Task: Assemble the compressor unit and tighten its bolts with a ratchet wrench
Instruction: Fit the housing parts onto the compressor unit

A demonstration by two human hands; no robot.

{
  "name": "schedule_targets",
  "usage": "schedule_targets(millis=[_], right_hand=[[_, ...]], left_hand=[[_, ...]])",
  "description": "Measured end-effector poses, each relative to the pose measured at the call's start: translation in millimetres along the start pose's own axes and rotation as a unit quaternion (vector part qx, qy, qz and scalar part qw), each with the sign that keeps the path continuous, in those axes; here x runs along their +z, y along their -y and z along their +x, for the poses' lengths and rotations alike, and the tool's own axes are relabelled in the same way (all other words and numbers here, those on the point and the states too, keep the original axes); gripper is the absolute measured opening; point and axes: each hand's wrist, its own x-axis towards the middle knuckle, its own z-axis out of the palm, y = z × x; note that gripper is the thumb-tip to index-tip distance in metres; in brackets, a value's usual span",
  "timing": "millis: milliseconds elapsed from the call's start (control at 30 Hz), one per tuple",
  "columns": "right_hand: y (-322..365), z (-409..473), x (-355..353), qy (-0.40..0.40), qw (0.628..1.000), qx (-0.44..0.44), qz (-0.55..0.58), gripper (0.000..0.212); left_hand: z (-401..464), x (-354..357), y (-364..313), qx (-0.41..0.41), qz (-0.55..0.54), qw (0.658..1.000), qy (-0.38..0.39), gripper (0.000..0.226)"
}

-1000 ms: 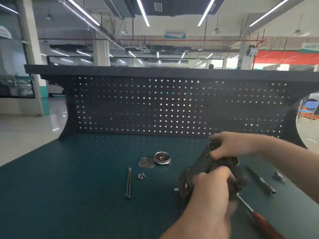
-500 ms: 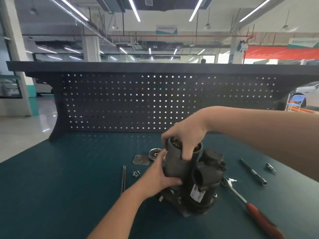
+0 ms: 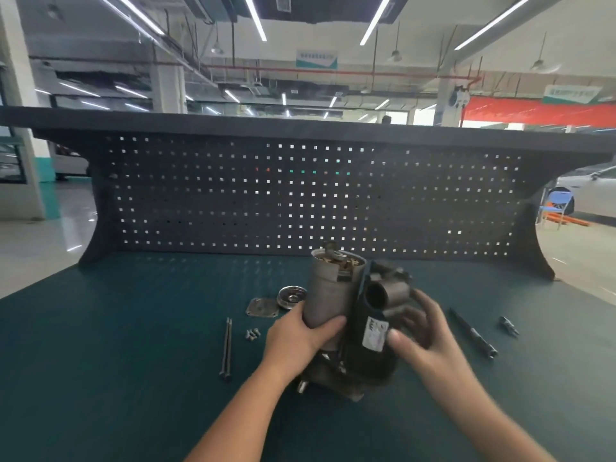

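The dark compressor unit [image 3: 346,315] stands upright on the green bench top [image 3: 133,328], its grey cylinder topped by exposed copper windings. My left hand [image 3: 300,335] grips the lower part of that cylinder from the left. Blurred by motion, my right hand [image 3: 420,331] is at the unit's right side with fingers spread, thumb next to the white label. Two long bolts [image 3: 226,348] lie side by side to the left, with small screws [image 3: 252,334] beside them. The ratchet wrench is not visible; my right arm covers that area.
A square metal plate [image 3: 262,307] and a round cap [image 3: 292,296] lie behind my left hand. An extension bar [image 3: 473,333] and a small socket [image 3: 508,325] lie to the right. A dark pegboard [image 3: 300,195] closes off the back of the bench.
My right hand left the top of the cylinder and dropped to the unit's right side. The unit now stands more upright, and my left hand still grips the cylinder.
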Motion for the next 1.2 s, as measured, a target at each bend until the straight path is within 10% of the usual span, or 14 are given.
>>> schedule_targets(millis=[333, 433, 600, 800, 933, 1067, 1200], right_hand=[[-47.3, 31.9, 20.4, -0.176, 0.984, 0.02, -0.029, 0.037], [-56.3, 36.8, 10.0, -0.207, 0.978, 0.034, 0.0, 0.034], [-60.3, 38.2, 6.6, -0.203, 0.979, 0.001, -0.004, 0.04], [-55.9, 30.8, 15.3, -0.166, 0.983, -0.079, -0.03, 0.053], [-54.7, 24.8, 15.5, -0.147, 0.981, -0.103, -0.078, 0.063], [-55.9, 25.5, 14.7, -0.153, 0.979, -0.102, -0.087, 0.066], [-58.0, 23.2, 13.1, -0.155, 0.976, -0.124, -0.091, 0.066]], left_hand=[[65.7, -15.9, 22.5, -0.108, -0.087, 0.99, 0.03, 0.074], [119.0, -23.1, 42.1, -0.098, 0.071, 0.992, -0.019, 0.026], [173.4, -9.3, 70.5, -0.073, 0.311, 0.933, 0.166, 0.085], [189.1, -2.2, 84.5, -0.079, 0.311, 0.933, 0.165, 0.061], [179.7, -17.1, 65.3, -0.158, 0.036, 0.986, 0.041, 0.078], [156.4, -43.9, 27.1, -0.208, -0.491, 0.843, 0.074, 0.067], [116.7, -68.6, -18.5, -0.101, -0.581, 0.797, 0.131, 0.074]])
